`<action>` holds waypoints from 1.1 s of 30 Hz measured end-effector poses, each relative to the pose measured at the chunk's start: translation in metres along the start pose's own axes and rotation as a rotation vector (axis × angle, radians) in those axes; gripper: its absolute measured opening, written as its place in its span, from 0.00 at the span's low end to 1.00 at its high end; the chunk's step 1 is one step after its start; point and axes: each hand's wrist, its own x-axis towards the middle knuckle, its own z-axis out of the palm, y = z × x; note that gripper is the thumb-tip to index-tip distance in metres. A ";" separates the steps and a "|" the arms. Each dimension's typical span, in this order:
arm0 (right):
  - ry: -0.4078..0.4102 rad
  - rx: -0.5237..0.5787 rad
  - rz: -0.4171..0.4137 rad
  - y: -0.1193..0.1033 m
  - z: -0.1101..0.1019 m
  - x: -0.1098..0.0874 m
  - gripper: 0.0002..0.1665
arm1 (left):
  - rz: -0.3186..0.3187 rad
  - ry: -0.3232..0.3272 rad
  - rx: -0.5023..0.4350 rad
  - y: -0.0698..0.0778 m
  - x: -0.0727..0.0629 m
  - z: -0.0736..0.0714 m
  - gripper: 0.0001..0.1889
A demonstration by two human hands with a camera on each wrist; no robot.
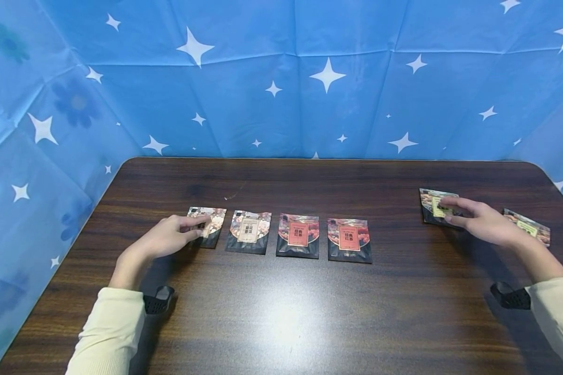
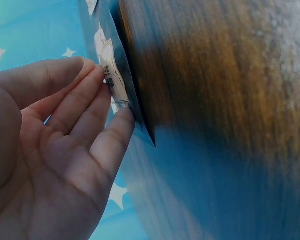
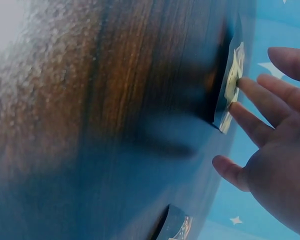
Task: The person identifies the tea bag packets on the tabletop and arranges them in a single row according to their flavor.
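Observation:
At the left end of a row, my left hand point(image 1: 171, 235) rests its fingertips on a flat tea packet point(image 1: 212, 240) with a pale floral print and a black lower part. The left wrist view shows its relaxed fingers point(image 2: 92, 107) against the label, with the packet lying on the table. On the far right, my right hand point(image 1: 485, 223) touches a tea packet point(image 1: 427, 212) with a yellow-green label. Straight, spread fingers point(image 3: 260, 102) meet that packet's face in the right wrist view, the thumb standing off it. The hand covers part of the packet.
A second floral tea packet point(image 1: 247, 246) and two red-labelled tea packets point(image 1: 297, 249) point(image 1: 349, 254) continue the row. Another yellow-green-labelled packet point(image 1: 539, 233) lies beyond the right wrist. The dark wooden table point(image 1: 281, 182) ends at a blue starred cloth point(image 1: 244, 104).

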 end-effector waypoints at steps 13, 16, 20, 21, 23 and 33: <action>-0.027 -0.004 -0.042 0.001 0.002 -0.007 0.29 | 0.029 0.020 0.013 0.002 -0.002 0.002 0.22; -0.040 0.003 -0.057 -0.001 0.003 -0.010 0.29 | 0.026 0.019 0.017 0.002 -0.002 0.002 0.22; -0.052 0.008 -0.082 -0.006 0.007 -0.014 0.29 | 0.019 0.021 0.032 0.002 -0.001 0.001 0.22; -0.054 0.008 -0.094 -0.007 0.008 -0.015 0.28 | 0.019 0.021 0.035 0.002 -0.001 0.001 0.22; -0.057 0.001 -0.116 -0.009 0.010 -0.017 0.27 | 0.017 0.019 0.034 0.001 0.000 0.001 0.22; -0.095 -0.014 -0.164 -0.024 0.020 -0.025 0.27 | 0.005 0.011 0.025 0.001 0.000 0.001 0.22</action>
